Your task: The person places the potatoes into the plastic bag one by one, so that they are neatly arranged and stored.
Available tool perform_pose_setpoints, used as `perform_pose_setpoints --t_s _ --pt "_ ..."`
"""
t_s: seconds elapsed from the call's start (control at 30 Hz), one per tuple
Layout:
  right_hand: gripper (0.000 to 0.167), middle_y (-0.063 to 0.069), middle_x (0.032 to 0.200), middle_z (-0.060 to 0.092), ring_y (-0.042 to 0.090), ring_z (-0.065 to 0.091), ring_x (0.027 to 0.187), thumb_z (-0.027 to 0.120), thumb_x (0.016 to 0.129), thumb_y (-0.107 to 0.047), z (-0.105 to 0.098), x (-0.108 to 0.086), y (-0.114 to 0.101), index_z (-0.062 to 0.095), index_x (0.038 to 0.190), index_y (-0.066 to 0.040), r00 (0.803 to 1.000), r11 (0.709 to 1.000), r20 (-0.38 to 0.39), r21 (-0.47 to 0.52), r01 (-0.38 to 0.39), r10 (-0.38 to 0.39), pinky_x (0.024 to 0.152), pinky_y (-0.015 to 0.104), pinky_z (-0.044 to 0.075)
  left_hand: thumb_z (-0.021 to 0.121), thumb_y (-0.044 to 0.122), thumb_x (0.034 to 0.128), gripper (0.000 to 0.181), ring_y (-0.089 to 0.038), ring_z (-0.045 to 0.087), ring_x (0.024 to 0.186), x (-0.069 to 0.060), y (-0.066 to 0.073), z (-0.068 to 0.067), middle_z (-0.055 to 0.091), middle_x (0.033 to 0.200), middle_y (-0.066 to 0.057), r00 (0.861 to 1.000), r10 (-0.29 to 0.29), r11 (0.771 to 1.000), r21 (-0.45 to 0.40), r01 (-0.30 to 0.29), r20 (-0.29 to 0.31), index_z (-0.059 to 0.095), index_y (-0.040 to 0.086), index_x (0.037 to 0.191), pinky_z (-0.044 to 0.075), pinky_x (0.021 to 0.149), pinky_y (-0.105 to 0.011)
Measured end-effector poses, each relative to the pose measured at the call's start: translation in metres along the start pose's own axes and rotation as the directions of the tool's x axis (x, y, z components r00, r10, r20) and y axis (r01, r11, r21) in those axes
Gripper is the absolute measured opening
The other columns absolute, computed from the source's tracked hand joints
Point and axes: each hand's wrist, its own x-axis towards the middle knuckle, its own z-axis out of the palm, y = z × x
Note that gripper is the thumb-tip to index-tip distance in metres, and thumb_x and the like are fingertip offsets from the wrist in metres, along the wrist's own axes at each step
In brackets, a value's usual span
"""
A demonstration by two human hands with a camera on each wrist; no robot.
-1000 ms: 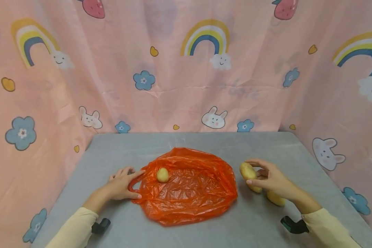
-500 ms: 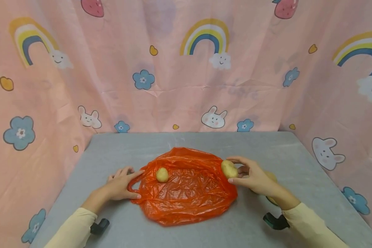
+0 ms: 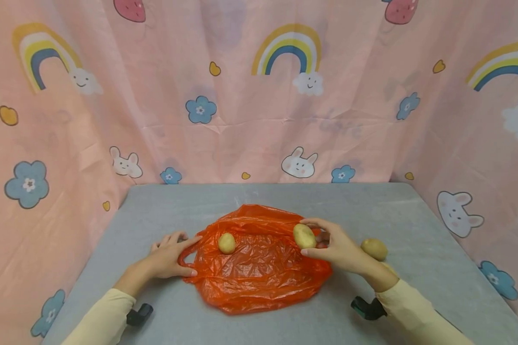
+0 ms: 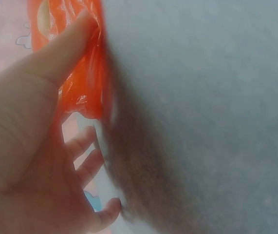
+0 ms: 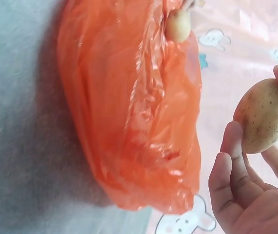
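Observation:
An orange-red plastic bag (image 3: 259, 268) lies flat on the table, its handle loop toward the left. One potato (image 3: 227, 243) rests on the bag's left part. My left hand (image 3: 168, 256) lies at the handle, thumb and forefinger spread and touching the bag's edge; in the left wrist view the thumb lies against the bag (image 4: 83, 87). Over the bag's right part, my right hand (image 3: 338, 247) pinches a second potato (image 3: 304, 236) between thumb and fingers. That potato (image 5: 263, 116) shows brown specks in the right wrist view.
Right of the bag, a potato (image 3: 374, 249) lies on the grey table (image 3: 267, 330), with another (image 3: 389, 268) partly hidden behind the right wrist. A pink patterned curtain (image 3: 250, 143) hangs around the back and sides. Dark devices (image 3: 368, 309) sit at both wrists.
My right hand has moved left with its potato, from beside the bag to above its right part. The potatoes on the right are less covered. My left hand has stayed in place.

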Motion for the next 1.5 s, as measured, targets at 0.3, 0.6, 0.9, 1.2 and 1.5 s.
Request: perform_pose_setpoints --t_s 0.3,0.6,0.9,1.2,1.5 --pt "0.062 0.022 0.135 0.052 0.015 0.058 0.070 0.082 0.084 -0.014 0.012 0.017 -0.015 0.049 0.135 -0.005 0.997 1.000 0.074 -0.010 -0.010 0.011 0.063 0.023 0.048 0.082 0.055 0.0756 0.090 -0.039 0.039 0.129 0.001 0.000 -0.003 0.041 0.146 -0.016 1.000 -0.001 1.000 0.002 0.001 0.004 0.045 0.027 0.153 0.034 0.089 -0.056" --pt "0.063 0.020 0.139 0.053 0.020 0.060 0.076 0.081 0.086 -0.015 0.023 0.036 -0.029 0.049 0.138 -0.005 0.987 1.000 0.161 -0.010 0.008 -0.006 0.069 0.029 0.050 0.082 0.056 0.0759 0.091 -0.039 0.039 0.130 0.002 -0.001 0.001 0.041 0.146 -0.015 1.000 0.006 1.000 0.005 -0.006 0.001 0.045 0.027 0.153 0.033 0.090 -0.057" --pt "0.061 0.015 0.142 0.052 0.018 0.065 0.083 0.081 0.086 -0.017 0.037 0.057 -0.040 0.050 0.138 -0.012 0.961 0.999 0.273 -0.001 0.038 -0.036 0.079 0.034 0.054 0.083 0.054 0.0760 0.090 -0.039 0.040 0.127 0.001 -0.001 0.000 0.042 0.146 -0.018 1.000 0.012 1.000 -0.006 -0.012 -0.002 0.046 0.025 0.152 0.033 0.089 -0.057" --pt "0.059 0.016 0.144 0.051 0.018 0.065 0.095 0.078 0.087 -0.010 0.055 0.077 -0.047 0.051 0.139 -0.011 0.931 0.999 0.363 -0.003 0.032 -0.029 0.087 0.033 0.056 0.082 0.056 0.0759 0.090 -0.040 0.040 0.129 -0.001 0.000 0.001 0.042 0.146 -0.017 1.000 0.012 1.000 -0.001 -0.012 0.005 0.046 0.025 0.153 0.034 0.091 -0.060" --pt "0.057 0.017 0.144 0.051 0.018 0.064 0.098 0.078 0.087 -0.006 0.074 0.097 -0.047 0.052 0.137 -0.009 0.892 0.999 0.451 0.001 0.038 -0.034 0.092 0.038 0.054 0.083 0.054 0.0760 0.090 -0.041 0.039 0.130 -0.001 -0.001 0.000 0.042 0.146 -0.018 1.000 0.017 1.000 -0.008 -0.017 -0.012 0.046 0.024 0.152 0.032 0.093 -0.063"
